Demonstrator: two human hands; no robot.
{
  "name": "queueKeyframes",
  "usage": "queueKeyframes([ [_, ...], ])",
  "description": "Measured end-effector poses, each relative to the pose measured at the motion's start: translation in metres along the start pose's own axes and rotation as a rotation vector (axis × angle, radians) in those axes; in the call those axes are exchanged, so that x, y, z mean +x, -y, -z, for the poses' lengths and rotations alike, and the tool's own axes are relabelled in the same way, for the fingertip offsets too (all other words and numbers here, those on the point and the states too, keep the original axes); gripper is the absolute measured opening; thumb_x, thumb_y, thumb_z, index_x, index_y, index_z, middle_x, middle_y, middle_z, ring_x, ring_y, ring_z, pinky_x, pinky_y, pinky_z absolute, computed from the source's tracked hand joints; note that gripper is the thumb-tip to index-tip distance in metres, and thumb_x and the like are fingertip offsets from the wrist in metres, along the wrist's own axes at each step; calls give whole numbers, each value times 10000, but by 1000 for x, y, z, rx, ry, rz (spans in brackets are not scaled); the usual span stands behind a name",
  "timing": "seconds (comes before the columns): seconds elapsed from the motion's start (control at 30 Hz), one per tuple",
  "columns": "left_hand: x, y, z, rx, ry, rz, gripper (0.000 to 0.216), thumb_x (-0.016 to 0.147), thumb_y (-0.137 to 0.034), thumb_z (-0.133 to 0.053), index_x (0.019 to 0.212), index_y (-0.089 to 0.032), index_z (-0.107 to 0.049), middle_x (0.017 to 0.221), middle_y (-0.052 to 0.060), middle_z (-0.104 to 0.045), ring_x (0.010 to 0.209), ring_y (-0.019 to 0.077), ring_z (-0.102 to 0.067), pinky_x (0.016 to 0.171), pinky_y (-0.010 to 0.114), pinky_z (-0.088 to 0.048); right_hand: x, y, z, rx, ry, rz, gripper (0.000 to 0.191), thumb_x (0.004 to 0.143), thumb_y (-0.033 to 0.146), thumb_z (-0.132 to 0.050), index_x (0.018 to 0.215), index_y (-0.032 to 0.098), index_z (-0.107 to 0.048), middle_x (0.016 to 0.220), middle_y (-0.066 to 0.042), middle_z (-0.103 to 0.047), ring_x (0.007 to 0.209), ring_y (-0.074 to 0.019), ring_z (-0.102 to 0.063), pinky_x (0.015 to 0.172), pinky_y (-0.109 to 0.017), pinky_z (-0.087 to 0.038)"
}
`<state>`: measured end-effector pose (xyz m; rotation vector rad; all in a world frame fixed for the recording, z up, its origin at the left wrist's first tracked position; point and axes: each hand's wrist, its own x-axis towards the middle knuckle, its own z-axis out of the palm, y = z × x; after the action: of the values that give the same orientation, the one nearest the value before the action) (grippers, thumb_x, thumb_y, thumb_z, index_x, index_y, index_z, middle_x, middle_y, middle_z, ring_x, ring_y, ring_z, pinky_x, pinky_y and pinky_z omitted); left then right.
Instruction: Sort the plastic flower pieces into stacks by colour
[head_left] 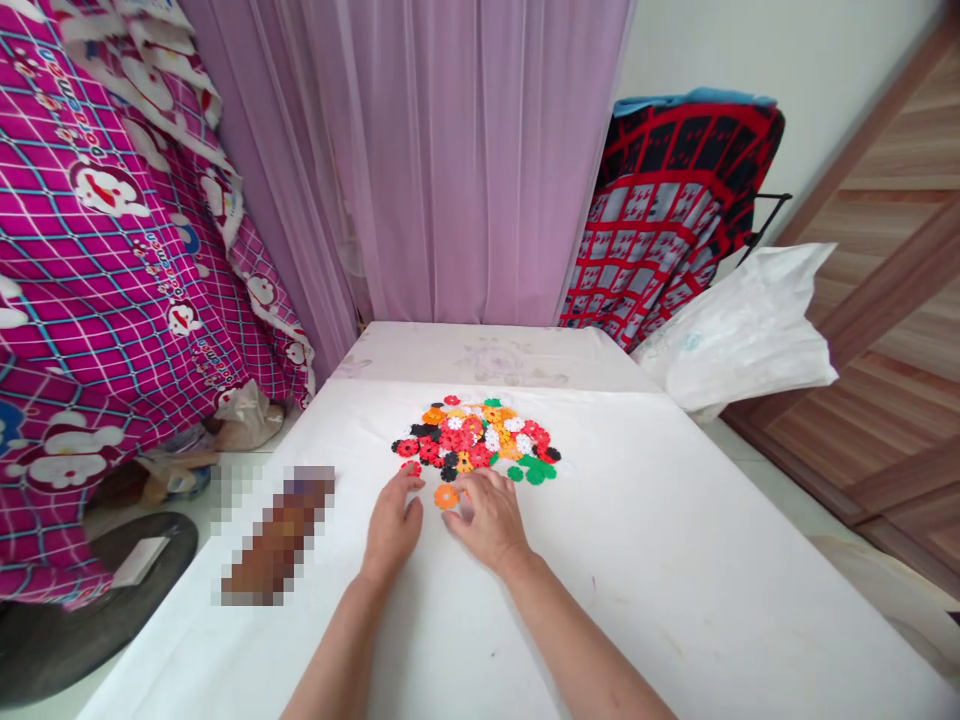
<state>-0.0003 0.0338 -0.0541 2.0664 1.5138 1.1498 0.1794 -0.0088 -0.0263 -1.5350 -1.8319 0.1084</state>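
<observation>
A heap of small flower-shaped plastic discs [480, 436] in red, orange, white, black and green lies on a white table [660, 560]. My left hand [391, 520] rests flat on the cloth just below the heap, fingers stretched toward a red disc [411, 467]. My right hand [487, 515] lies beside it, fingers spread, its fingertips by a lone orange disc [446, 496]. Neither hand holds anything that I can see.
A pink curtain [450, 160] hangs behind the table. Magenta patterned bedding [112, 250] is piled at left, a red checked blanket [667, 220] and a white plastic bag [742, 330] at back right. A blurred-out patch [274, 535] sits at the table's left edge.
</observation>
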Motion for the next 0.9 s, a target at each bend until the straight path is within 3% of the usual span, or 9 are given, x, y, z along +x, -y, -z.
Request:
queueKeyframes([
  [0.2, 8, 0, 10, -128, -90, 162, 228, 787, -174, -455, 938, -237, -614, 1246, 61, -664, 1087, 203, -650, 961, 398, -514, 6, 7, -15, -75, 4, -26, 204, 713, 243, -721, 874, 230, -596, 872, -17, -696, 969, -231, -549, 849, -358, -334],
  [0.43, 16, 3, 3, -213, -169, 290, 203, 801, -207, -476, 935, -241, -625, 1204, 40, -688, 1075, 197, -649, 963, 384, -506, 5, 8, -17, -94, -6, -52, 247, 694, 238, -711, 901, 224, -577, 891, -14, -687, 959, -220, -548, 870, -357, -326],
  [0.9, 29, -2, -1, -280, -197, 304, 187, 792, -224, -479, 909, -233, -624, 1142, 42, -707, 1055, 191, -652, 927, 368, -523, 4, 12, -16, -64, 12, -20, 279, 690, 256, -734, 912, 230, -567, 891, -14, -692, 946, -239, -544, 865, -379, -312],
])
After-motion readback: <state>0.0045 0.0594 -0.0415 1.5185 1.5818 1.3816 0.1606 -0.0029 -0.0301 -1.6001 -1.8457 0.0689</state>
